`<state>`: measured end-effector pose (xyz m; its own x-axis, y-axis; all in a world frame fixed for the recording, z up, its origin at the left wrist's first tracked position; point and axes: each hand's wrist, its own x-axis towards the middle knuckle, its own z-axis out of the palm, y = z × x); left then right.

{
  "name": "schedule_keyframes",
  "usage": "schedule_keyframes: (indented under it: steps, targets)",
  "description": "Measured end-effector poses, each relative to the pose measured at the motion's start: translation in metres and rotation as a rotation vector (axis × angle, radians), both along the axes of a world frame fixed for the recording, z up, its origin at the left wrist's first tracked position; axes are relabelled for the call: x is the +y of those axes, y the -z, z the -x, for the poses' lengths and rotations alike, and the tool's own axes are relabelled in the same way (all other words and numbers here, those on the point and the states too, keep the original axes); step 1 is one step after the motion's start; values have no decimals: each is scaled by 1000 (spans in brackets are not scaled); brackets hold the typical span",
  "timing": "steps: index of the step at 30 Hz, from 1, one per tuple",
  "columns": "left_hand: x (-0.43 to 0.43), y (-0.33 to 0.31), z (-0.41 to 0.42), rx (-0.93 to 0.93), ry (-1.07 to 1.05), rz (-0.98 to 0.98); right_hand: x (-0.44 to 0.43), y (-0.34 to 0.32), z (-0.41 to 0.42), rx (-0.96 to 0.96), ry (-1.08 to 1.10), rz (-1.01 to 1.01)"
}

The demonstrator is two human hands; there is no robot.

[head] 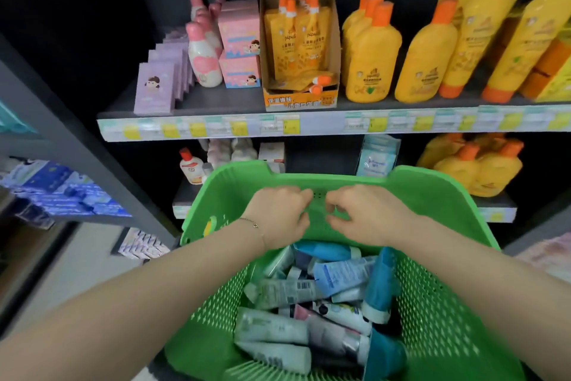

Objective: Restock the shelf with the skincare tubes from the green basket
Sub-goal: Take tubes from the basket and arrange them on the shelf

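Dark shelving (321, 126) lined with yellow bottles (370, 71) faces you, with the green basket (448, 288) in front and the skincare tubes (278, 291) heaped inside, pointing every way. Your left hand (278, 217) and right hand (367, 217) hover by its far wall, fingers curled, nothing visible in either. Nearest lies a teal tube (321, 251), just on your side of both hands, long axis left to right, its pale end, likely the cap, toward your right hand

We find bare board on the upper shelf (216, 99) in front of the pink boxes (239, 71), between the purple boxes (154, 90) and the cardboard display box (299, 99). Yellow bottles (370, 65) crowd its right side. The tall far wall of the green basket (401, 192) stands before the open middle of the lower shelf (188, 195).
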<state>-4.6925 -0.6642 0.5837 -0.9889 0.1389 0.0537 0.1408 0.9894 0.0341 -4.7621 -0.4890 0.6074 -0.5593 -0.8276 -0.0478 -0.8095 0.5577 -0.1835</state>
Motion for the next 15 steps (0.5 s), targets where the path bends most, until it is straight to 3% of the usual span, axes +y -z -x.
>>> schedule_keyframes:
  steps: [6, 15]
  targets:
    - [11, 49, 8, -243, -96, -77, 5, 30, 4, -125, 49, -113]
    - [41, 142, 5, -733, -361, -458, -2, 41, 7, -190, 26, -213]
